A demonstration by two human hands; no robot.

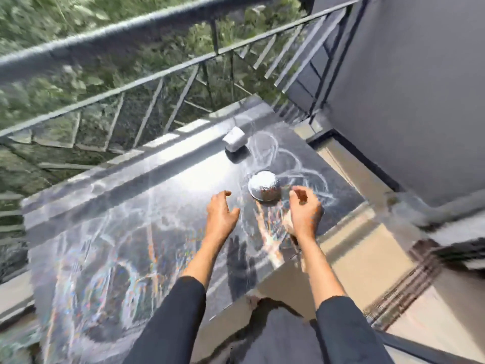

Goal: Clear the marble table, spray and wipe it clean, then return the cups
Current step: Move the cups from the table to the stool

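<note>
The dark marble table (136, 232) with white veins fills the middle of the head view, glossy and blurred. A shiny metal cup (264, 187) stands near its right end. A small white block-like object (234, 139) sits farther back by the railing. My left hand (221, 212) hovers over the marble just left of the cup, fingers spread and holding nothing. My right hand (304, 208) is just right of the cup, fingers loosely curled, apart from the cup. Whether it holds anything I cannot tell.
A metal balcony railing (157, 82) runs behind the table, with greenery beyond. A grey wall (406, 88) rises at the right. Beige floor tiles (367, 245) and a floor drain grate (409, 282) lie right of the table's edge.
</note>
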